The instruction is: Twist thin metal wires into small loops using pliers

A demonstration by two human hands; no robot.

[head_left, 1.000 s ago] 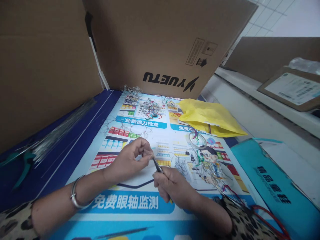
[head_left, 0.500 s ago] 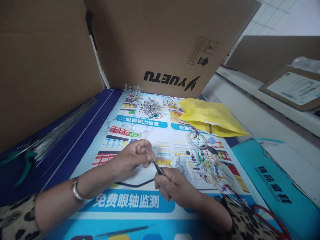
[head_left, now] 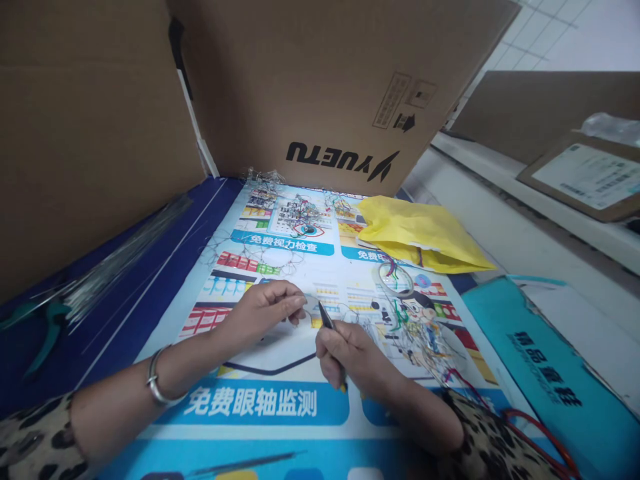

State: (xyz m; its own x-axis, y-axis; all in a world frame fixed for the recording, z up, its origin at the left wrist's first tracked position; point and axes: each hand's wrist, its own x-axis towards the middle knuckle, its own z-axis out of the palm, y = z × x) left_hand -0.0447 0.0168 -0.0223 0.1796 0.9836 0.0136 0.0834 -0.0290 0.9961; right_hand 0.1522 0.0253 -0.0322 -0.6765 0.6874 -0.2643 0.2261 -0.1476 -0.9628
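Note:
My left hand [head_left: 275, 308] is closed in a pinch over the printed sheet. From its fingertips a faint, thin wire [head_left: 312, 296] seems to run toward the right; most of it is too fine to follow. My right hand [head_left: 350, 353] is wrapped round slim, dark needle-nose pliers [head_left: 327, 317], whose tip points up and left. A small gap separates that tip from the left fingers. Below the right fist a bit of the yellow-and-black handle shows. Whether the plier tip touches the wire, I cannot tell.
Tangled wire pieces [head_left: 300, 210] lie at the back. A tape roll [head_left: 396, 279] and a yellow pouch [head_left: 425, 233] are on the right, beside a teal box panel [head_left: 545, 367]. Straight wires [head_left: 120, 267] and teal-handled pliers [head_left: 50, 333] lie left. Cardboard [head_left: 340, 87] stands behind.
The plier tip has come away from the left fingertips. My right hand has shifted slightly right, and the tool now points more steeply upward. The left hand has barely moved.

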